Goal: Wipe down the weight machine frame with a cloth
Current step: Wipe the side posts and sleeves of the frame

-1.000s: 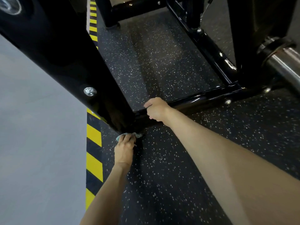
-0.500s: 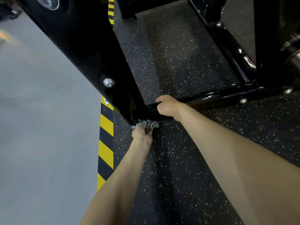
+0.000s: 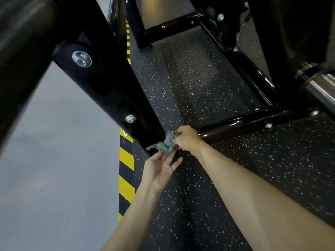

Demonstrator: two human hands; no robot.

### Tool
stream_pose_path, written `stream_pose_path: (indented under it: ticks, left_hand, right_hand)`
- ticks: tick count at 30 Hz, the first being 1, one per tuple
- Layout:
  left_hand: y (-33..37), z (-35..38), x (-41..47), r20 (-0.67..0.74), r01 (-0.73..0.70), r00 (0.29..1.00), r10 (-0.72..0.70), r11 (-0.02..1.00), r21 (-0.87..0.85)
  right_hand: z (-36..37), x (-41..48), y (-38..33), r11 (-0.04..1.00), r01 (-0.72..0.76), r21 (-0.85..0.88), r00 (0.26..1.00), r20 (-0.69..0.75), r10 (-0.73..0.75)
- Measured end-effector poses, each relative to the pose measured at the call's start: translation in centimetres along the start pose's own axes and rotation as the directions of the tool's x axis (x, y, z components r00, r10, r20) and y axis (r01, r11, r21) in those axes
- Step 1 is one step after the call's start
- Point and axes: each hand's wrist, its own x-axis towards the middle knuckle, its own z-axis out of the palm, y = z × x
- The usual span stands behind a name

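Right hand gripped bunched cloth at low corner of frame. Left hand spread palm-up just below, fingers straight, holding nothing.

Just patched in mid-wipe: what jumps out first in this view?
Both hands meet at the low corner of the black frame, centre of view: the right hand clutches a crumpled grey-green cloth at the joint, with the left hand open just below it. A yellow-and-black hazard stripe runs along the floor left of them, and a chrome bar gleams at the right edge.
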Motion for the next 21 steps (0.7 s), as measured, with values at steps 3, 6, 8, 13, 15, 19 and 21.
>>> stream_pose_path:
  ticks: [3,6,8,13,15,19,21]
  left_hand:
    - [1.4,-2.4,-0.8,-0.042,0.002,0.999,0.009,0.968,0.252]
    - [4.0,-3.6,-0.8,-0.163,-0.071,0.978,0.127,0.948,0.312]
    - [5.2,-3.7,-1.1,-0.186,-0.131,0.964,0.190,0.948,0.289]
    - [6.3,-2.9,-1.9,-0.160,-0.174,0.953,0.255,0.900,0.399]
    - [6.6,-3.1,-2.0,-0.179,-0.171,0.950,0.258,0.903,0.393]
    - [7.6,-2.5,-2.8,-0.233,-0.178,0.930,0.284,0.903,0.390]
    - [8.1,-1.9,-3.3,-0.224,-0.200,0.920,0.322,0.877,0.438]
  right_hand:
    - [1.0,0.4,0.5,0.999,-0.028,0.046,0.979,-0.200,0.037]
    - [1.9,0.3,-0.7,0.955,-0.090,0.283,0.904,-0.379,0.197]
    - [3.2,0.2,-2.2,0.903,-0.082,0.421,0.897,-0.363,0.251]
    - [4.7,1.0,-3.7,0.812,-0.094,0.577,0.941,-0.215,0.262]
    - [3.8,1.0,-3.9,0.771,-0.067,0.633,0.942,-0.216,0.258]
    - [2.4,-0.2,-5.7,0.692,0.009,0.722,0.948,-0.227,0.225]
    - [1.9,-1.4,-7.5,0.654,0.056,0.754,0.949,-0.245,0.201]
